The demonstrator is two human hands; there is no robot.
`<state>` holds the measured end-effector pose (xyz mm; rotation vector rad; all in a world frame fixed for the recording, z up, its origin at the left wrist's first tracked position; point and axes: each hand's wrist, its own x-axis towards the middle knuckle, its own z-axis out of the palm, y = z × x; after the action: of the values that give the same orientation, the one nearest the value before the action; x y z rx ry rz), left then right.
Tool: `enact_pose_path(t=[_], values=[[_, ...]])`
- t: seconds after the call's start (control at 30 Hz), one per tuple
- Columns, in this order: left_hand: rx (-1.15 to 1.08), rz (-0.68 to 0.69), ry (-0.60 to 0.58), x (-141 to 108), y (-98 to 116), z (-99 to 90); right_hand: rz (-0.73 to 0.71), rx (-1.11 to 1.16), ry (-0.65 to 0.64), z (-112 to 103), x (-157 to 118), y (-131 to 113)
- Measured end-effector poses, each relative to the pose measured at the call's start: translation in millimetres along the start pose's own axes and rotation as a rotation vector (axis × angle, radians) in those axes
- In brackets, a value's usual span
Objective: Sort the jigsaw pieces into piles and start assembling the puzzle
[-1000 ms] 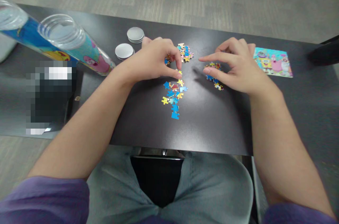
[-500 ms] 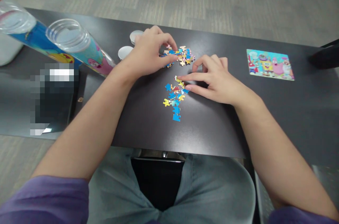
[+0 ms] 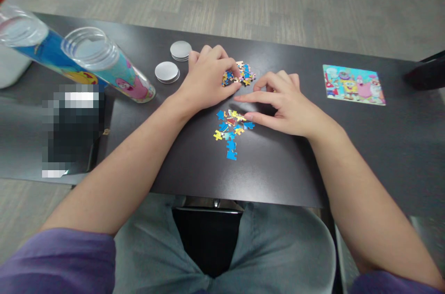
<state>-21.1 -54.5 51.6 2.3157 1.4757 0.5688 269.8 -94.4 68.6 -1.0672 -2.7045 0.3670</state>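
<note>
A pile of mixed puzzle pieces [image 3: 245, 74] lies near the far edge of the dark table. My left hand [image 3: 210, 76] is over the pile's left side, thumb and fingertips apart and touching pieces. A second group of blue, yellow and red pieces [image 3: 227, 135] lies closer to me. Beside it, on the right, my right hand [image 3: 280, 104] hovers with its fingers spread and nothing between them; the thumb tip is by a blue piece [image 3: 249, 125].
Two stacks of white discs [image 3: 181, 50] [image 3: 167, 72] sit left of the pile. Clear printed tubes [image 3: 132, 83] stand at the left, near a blurred dark object [image 3: 74, 131]. A colourful picture card [image 3: 354, 84] lies at the right.
My left hand has moved right and slightly nearer, uncovering the white discs. A yellow piece by my right fingertips now lies in the near group, and my right fingers are free of it.
</note>
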Motion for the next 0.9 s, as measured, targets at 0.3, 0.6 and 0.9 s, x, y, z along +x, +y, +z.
enact_pose_path(t=[0.3,0.6,0.9], values=[[-0.043,-0.044,0.004,2.5,-11.5,0.4,0.037,0.015,0.009,0.1,-0.5,1.6],[-0.038,-0.051,-0.042,3.1,-20.2,-17.9,0.049,0.013,0.012,-0.2,-0.8,3.5],[-0.031,-0.051,-0.030,2.0,-19.5,-17.0,0.052,0.022,0.011,-0.4,-0.6,5.3]])
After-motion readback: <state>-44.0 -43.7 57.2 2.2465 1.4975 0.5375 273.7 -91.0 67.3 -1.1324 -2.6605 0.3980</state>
